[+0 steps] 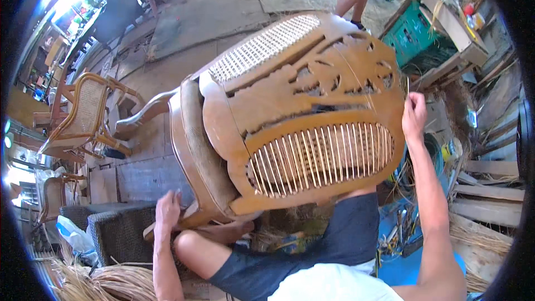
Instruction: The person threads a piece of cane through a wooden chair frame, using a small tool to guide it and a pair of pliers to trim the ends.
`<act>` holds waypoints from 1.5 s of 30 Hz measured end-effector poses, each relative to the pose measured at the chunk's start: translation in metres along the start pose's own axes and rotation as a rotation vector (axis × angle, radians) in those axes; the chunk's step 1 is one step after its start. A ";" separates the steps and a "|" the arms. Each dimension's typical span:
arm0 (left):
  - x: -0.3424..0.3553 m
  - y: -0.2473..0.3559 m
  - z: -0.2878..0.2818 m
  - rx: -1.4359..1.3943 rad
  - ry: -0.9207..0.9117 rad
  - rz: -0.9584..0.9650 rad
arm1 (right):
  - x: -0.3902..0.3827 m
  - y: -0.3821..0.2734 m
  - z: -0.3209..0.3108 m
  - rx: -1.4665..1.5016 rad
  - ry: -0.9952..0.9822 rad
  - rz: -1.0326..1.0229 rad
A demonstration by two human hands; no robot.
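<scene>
A brown carved wooden chair [223, 134] is tipped in front of me. Its oval panel [320, 159] is strung with parallel pale cane strands, while the long far panel [267, 44] carries a denser white weave. At the carved back's right edge, my right hand [414, 118] pinches a thin pale stick-like piece [408, 85] that points upward. My left hand [167, 210] is at the lower left, beside the chair's lower leg; its fingers are slightly apart and nothing shows in them. Whether it touches the leg I cannot tell.
Another cane-backed chair [83, 111] stands at left. A dark woven seat [120, 234] and a bundle of loose cane strands [106, 284] lie at lower left. Behind the chair are a green crate [407, 33] and another person's leg [354, 3]. Tools [397, 234] lie on the right.
</scene>
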State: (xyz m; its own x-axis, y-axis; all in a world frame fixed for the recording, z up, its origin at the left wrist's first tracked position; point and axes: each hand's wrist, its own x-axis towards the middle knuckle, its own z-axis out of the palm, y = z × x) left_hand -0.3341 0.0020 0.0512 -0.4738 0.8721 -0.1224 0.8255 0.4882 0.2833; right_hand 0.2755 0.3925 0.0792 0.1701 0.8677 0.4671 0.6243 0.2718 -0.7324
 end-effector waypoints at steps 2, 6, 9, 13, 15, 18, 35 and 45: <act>-0.005 -0.006 0.008 -0.070 0.012 -0.072 | 0.000 0.000 -0.001 -0.033 0.012 -0.063; -0.009 -0.003 0.012 -0.146 0.132 -0.146 | -0.001 0.004 -0.003 -0.033 -0.037 0.084; -0.006 -0.001 0.010 -0.213 0.145 -0.186 | 0.000 0.007 -0.003 0.010 -0.020 0.099; -0.002 -0.003 0.009 -0.158 0.101 -0.214 | -0.001 0.005 -0.004 -0.050 -0.002 0.083; -0.001 -0.004 0.009 -0.191 0.088 -0.239 | -0.002 0.002 -0.005 -0.036 -0.010 0.124; -0.001 -0.005 0.010 -0.218 0.052 -0.296 | -0.002 -0.002 -0.005 -0.045 -0.016 0.148; -0.001 -0.006 0.011 -0.228 0.075 -0.302 | -0.001 -0.004 -0.003 -0.050 -0.054 0.187; 0.000 -0.009 0.013 -0.260 0.072 -0.321 | 0.001 0.007 -0.004 -0.010 -0.063 0.222</act>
State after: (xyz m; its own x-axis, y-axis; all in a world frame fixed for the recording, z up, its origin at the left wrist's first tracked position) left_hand -0.3372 -0.0020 0.0366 -0.7219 0.6683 -0.1796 0.5320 0.7019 0.4736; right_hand 0.2829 0.3934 0.0768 0.2559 0.9302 0.2631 0.5844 0.0679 -0.8086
